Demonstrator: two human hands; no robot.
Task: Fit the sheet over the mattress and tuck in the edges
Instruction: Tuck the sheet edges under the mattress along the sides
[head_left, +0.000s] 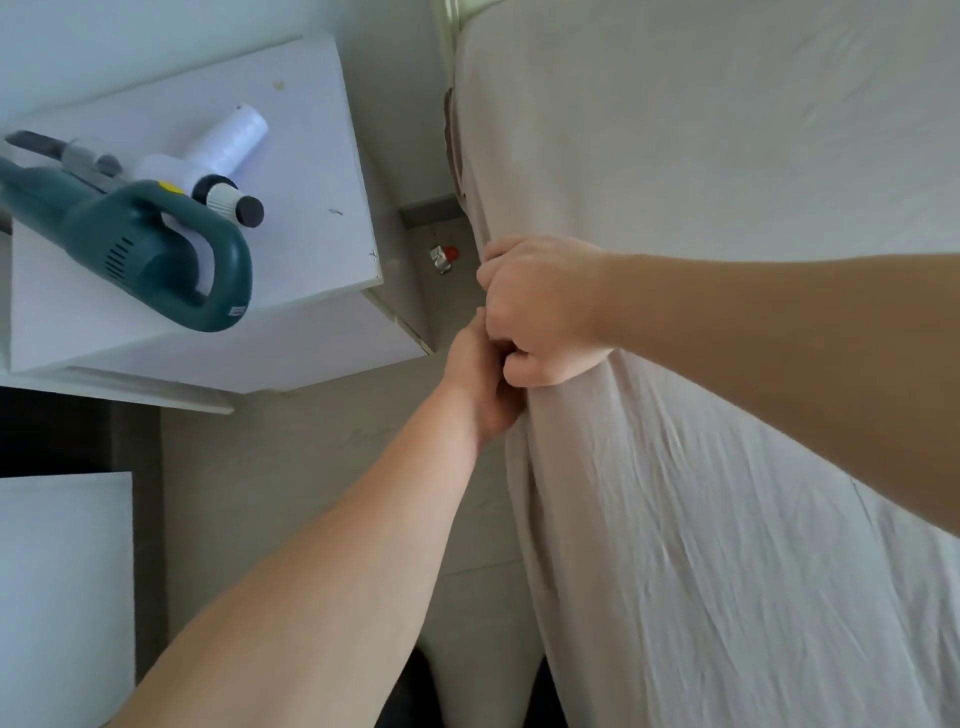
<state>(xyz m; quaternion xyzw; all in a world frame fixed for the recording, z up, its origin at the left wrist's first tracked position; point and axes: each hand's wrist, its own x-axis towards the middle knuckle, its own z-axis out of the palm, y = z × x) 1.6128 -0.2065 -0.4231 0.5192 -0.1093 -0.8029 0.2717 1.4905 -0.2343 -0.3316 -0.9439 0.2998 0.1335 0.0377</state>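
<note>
A pale beige sheet (727, 364) covers the mattress, which fills the right half of the view, and it hangs wrinkled down the bed's left side. A strip of brown mattress edge (453, 145) shows uncovered near the top. My right hand (540, 306) is closed on a fold of the sheet at the bed's left edge. My left hand (483, 384) sits just below it, fingers curled into the hanging sheet, touching the right hand. The fingertips of both hands are hidden in the fabric.
A white bedside cabinet (311, 208) stands left of the bed with a teal handheld vacuum (150, 244) and a white bottle (228, 156) on top. A narrow floor gap holds a small red and silver item (444, 257). Another white surface (62, 597) is at lower left.
</note>
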